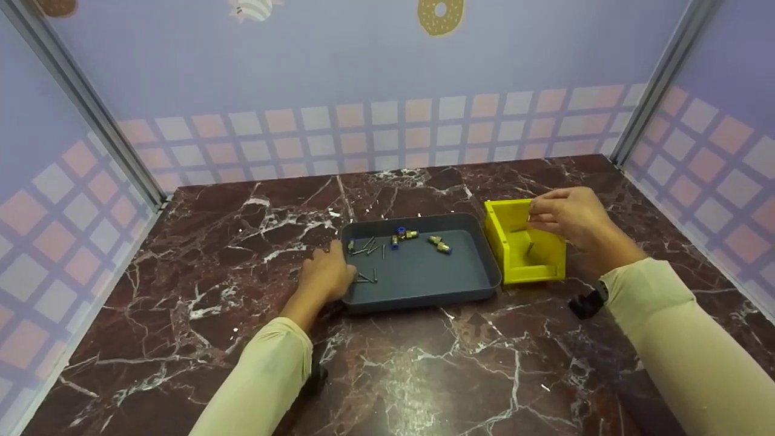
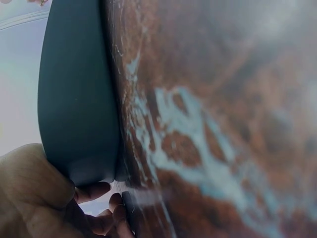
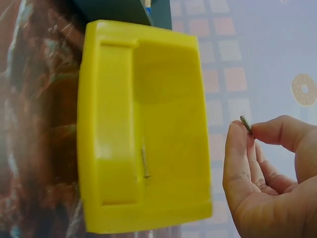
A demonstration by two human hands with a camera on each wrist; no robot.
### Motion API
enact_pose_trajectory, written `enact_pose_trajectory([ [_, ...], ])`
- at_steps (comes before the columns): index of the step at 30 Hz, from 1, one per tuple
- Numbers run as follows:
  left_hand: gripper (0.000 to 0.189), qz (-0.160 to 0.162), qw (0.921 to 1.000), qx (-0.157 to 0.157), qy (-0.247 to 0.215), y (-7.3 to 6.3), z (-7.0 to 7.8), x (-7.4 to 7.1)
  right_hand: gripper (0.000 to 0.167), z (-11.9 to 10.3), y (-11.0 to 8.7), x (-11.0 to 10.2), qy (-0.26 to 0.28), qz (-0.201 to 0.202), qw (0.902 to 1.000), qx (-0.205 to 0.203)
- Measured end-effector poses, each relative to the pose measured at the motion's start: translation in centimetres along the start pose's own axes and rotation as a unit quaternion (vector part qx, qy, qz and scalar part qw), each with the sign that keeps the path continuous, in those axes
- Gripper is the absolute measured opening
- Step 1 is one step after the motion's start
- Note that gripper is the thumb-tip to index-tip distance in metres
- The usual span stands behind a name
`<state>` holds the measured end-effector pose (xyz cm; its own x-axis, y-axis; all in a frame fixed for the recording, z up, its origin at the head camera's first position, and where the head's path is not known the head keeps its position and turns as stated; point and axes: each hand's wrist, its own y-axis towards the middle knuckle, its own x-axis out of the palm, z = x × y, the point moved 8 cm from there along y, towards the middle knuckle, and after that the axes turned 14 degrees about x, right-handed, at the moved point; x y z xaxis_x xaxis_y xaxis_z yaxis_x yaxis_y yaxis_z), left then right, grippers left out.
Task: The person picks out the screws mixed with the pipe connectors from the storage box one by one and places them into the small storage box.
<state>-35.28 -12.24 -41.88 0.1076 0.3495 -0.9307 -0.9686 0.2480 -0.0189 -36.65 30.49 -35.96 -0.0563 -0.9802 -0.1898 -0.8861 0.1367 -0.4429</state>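
Note:
Above the yellow bin (image 1: pixel 534 274), my right hand (image 1: pixel 572 215) pinches a small screw (image 3: pixel 246 124) between thumb and fingertips. Another screw (image 3: pixel 145 161) lies inside the bin in the right wrist view. My left hand (image 1: pixel 327 272) grips the left end of the grey tray (image 1: pixel 424 298), with its fingers partly hidden by the tray wall in the left wrist view (image 2: pixel 29 183). Several screws (image 1: pixel 369 247) lie at the tray's left side. Brass fittings with blue ends (image 1: pixel 412 234) sit near its back and right.
The tray and bin stand side by side on a dark red marbled table (image 1: pixel 242 363). A checked wall panel (image 1: pixel 387 130) rises behind the table, with side panels left and right.

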Motion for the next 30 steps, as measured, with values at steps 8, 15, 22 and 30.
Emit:
enact_pose_trajectory([
  [8, 0.06, -0.004, 1.0, 0.004, 0.004, -0.01, 0.09, 0.21, 0.059, 0.81, 0.64, 0.15, 0.017, -0.009, 0.9998, 0.002],
  [15, 0.06, -0.005, 1.0, -0.003, -0.003, 0.05, -0.03, 0.14, 0.057, 0.81, 0.61, 0.05, 0.005, -0.001, 1.0, 0.003],
  [22, 0.06, -0.004, 0.9999, -0.008, -0.012, 0.0, 0.0, 0.18, 0.055, 0.83, 0.55, 0.05, -0.018, 0.005, 0.9998, 0.002],
  [30, 0.06, -0.004, 1.0, -0.004, -0.006, -0.01, 0.02, 0.16, 0.051, 0.89, 0.6, 0.14, -0.005, -0.006, 1.0, -0.003],
])
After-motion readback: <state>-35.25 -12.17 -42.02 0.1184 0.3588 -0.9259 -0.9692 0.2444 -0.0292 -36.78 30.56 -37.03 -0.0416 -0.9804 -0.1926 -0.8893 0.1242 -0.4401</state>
